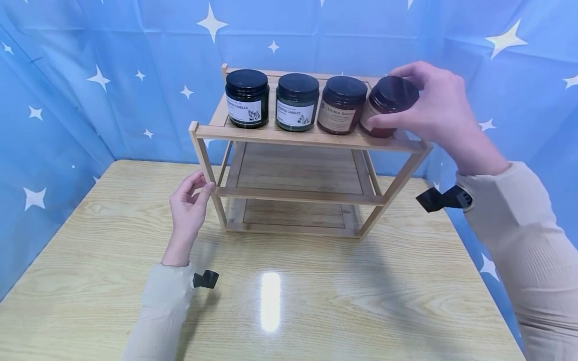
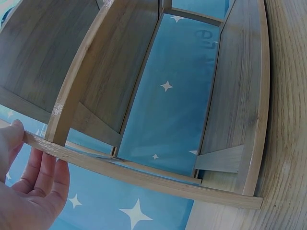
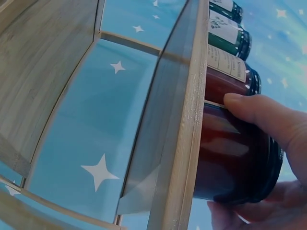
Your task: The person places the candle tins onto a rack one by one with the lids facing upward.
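Note:
My right hand (image 1: pixel 433 105) grips a dark red candle jar (image 3: pixel 235 155) with a black lid at the right end of the top shelf. In the head view this jar tilts slightly toward its neighbour. Beside it stands another red-brown candle jar (image 1: pixel 337 113) with a tan label. Two dark green candle jars (image 1: pixel 247 103) with white labels stand further left in the same row. At the wooden rack's left front post (image 1: pixel 205 160), my left hand (image 1: pixel 189 203) holds the post between thumb and fingers; the left wrist view shows the thumb on one side and fingers behind.
The wooden rack (image 1: pixel 289 194) has three levels and stands toward the back of the wood-grain table (image 1: pixel 289 281). A blue curtain (image 1: pixel 149 65) with white stars hangs behind and at both sides. Light reflects off the tabletop in front.

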{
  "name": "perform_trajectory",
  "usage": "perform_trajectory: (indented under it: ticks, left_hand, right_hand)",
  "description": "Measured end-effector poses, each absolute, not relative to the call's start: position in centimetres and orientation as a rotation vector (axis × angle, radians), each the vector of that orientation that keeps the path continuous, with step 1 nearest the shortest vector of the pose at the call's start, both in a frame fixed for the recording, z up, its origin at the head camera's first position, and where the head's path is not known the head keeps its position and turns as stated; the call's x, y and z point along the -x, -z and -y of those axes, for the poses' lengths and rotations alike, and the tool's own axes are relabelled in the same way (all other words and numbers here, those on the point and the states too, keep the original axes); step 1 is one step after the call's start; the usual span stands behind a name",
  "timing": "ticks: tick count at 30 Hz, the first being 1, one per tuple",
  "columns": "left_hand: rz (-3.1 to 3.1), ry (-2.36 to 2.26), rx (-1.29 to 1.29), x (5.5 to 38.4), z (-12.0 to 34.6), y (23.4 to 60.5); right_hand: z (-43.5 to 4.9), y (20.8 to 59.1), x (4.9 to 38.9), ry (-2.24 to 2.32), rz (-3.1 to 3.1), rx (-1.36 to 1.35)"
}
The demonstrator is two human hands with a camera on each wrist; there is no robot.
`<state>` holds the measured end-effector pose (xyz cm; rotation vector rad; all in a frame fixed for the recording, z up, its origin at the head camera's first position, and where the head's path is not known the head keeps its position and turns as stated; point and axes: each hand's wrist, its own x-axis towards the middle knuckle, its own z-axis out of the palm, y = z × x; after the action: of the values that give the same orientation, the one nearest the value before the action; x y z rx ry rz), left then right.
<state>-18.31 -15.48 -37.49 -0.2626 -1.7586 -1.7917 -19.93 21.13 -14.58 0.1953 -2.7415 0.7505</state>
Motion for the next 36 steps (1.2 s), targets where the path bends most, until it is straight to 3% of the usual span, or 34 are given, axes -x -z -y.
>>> perform_trajectory:
  ticks: [23,36]
  left_hand:
    - [1.764,1.791,0.246,18.2,15.5,37.4]
    - [1.815,1.782,0.186,17.6,15.2,37.0]
  right_hand:
    - [-20.7,15.3,20.6,-0.889,2.772,-0.165]
    - [-20.7,17.0,18.0,-1.295,2.353,-0.163]
